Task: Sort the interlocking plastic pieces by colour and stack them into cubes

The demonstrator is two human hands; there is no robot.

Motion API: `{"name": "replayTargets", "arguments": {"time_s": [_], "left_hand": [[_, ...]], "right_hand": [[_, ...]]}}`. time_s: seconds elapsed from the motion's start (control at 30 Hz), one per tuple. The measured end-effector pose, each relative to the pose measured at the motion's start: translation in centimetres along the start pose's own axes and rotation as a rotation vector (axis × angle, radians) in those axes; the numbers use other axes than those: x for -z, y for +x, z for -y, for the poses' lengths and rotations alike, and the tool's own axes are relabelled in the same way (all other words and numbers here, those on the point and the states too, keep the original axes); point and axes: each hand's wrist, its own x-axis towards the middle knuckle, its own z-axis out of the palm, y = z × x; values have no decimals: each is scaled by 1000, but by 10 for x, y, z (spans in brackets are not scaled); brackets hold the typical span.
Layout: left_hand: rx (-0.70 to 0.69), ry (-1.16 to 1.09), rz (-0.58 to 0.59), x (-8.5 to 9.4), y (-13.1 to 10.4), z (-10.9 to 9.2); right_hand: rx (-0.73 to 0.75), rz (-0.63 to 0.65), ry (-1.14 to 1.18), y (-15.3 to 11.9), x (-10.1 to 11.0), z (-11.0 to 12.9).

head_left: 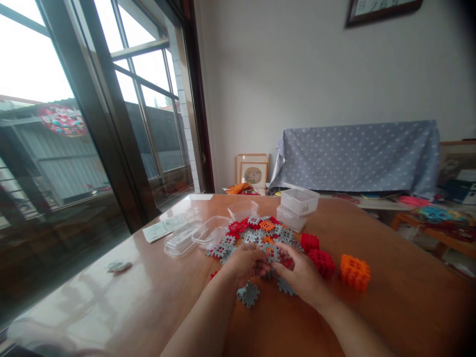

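Observation:
My left hand (248, 263) and my right hand (295, 267) meet over the wooden table, both closed on a grey interlocking plastic tile (272, 252) with notched edges. Behind them spreads a loose pile of grey tiles (252, 237), mixed with red tiles (238, 227) and an orange tile (267, 225). One grey tile (248, 294) lies flat just in front of my left hand. Beside my right hand stand a red stack of tiles (322, 263) and an orange stack of tiles (355, 271). My fingers hide part of the held tile.
Clear plastic containers (211, 232) and a paper sheet (163, 228) lie left of the pile. White boxes (299, 201) stand behind it. A small crumpled plastic item (119, 266) rests at left on the table (167, 297). A glass door (111, 119) borders the left side.

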Motion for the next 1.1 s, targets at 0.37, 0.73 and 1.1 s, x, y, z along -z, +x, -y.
{"name": "replayTargets", "arguments": {"time_s": [0.37, 0.73, 1.1], "left_hand": [[-136, 449, -117, 17, 7, -1], [-222, 812, -307, 23, 17, 7], [-169, 949, -267, 24, 17, 13]], "right_hand": [[-125, -3, 69, -1, -7, -4], [-15, 111, -229, -6, -14, -10], [-153, 163, -218, -9, -17, -23]]}}
